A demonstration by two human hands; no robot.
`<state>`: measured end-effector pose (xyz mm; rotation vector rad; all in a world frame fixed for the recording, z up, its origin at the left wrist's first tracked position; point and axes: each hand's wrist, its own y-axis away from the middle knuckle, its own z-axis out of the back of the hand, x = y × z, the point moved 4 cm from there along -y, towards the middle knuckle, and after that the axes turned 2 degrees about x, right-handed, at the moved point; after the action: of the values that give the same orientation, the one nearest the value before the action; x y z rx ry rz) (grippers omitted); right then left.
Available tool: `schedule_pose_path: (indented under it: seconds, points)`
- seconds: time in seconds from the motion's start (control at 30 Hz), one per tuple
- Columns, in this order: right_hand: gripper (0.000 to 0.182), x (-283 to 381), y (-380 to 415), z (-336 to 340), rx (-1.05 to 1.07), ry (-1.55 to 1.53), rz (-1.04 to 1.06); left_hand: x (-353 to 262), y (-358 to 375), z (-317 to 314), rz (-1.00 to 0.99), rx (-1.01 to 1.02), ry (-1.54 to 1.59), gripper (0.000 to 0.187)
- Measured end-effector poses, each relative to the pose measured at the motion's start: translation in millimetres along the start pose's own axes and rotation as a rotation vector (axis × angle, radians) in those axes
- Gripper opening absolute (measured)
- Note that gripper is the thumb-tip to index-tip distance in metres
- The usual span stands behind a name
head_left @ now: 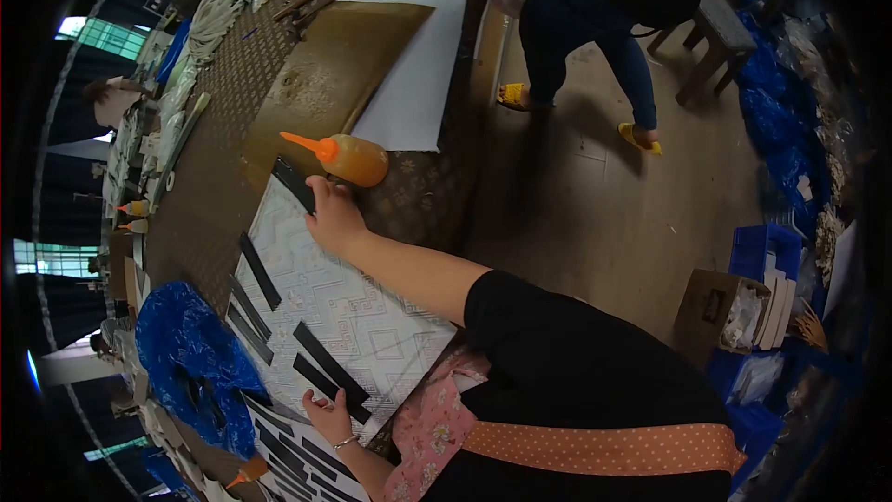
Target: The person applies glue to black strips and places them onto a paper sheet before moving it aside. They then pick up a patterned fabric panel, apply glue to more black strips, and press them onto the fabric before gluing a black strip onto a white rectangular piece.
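My right hand (336, 217) reaches across a pale patterned sheet (358, 293), its fingers closed at the end of a black strip (293, 181) near the sheet's far corner. Just beyond those fingers, an orange-tipped squeeze bottle of amber liquid (355, 160) lies on its side. My left hand (329, 416), with a bracelet at the wrist, rests by the sheet's near edge, fingers apart. Close to its fingertips lie two black strips, one of them a wide strip (321, 376). Another black strip (260, 270) and two narrower ones lie along the sheet's outer side.
A brown board (311, 74) and a white sheet (409, 46) lie past the bottle. Blue plastic (190, 353) is bunched beside the patterned sheet, near more black strips (297, 451). Another person (585, 33) stands on the floor near a stool (715, 42). Boxes (720, 307) stand behind me.
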<state>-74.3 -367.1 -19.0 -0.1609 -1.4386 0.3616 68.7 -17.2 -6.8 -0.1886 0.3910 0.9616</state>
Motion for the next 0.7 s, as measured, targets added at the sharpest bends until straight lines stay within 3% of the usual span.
schedule_pose_path:
  seconds: [0.07, 0.23, 0.5, 0.7]
  points:
    - [0.051, -1, 1, -1, 0.008, -0.031, -0.073, -2, 3, 0, 0.027, 0.056, 0.038, 0.062]
    - [0.051, 3, -2, -5, -0.061, -0.26, 0.122, -13, 6, 5, 0.043, 0.023, 0.075, 0.067]
    - [0.051, 6, -4, -24, 0.272, 0.014, 0.026, -15, 2, 11, 0.024, 0.08, 0.102, 0.069]
    - [0.057, 9, -3, -24, 0.148, 0.193, 0.139, 1, 2, 3, -0.001, 0.075, 0.223, 0.056]
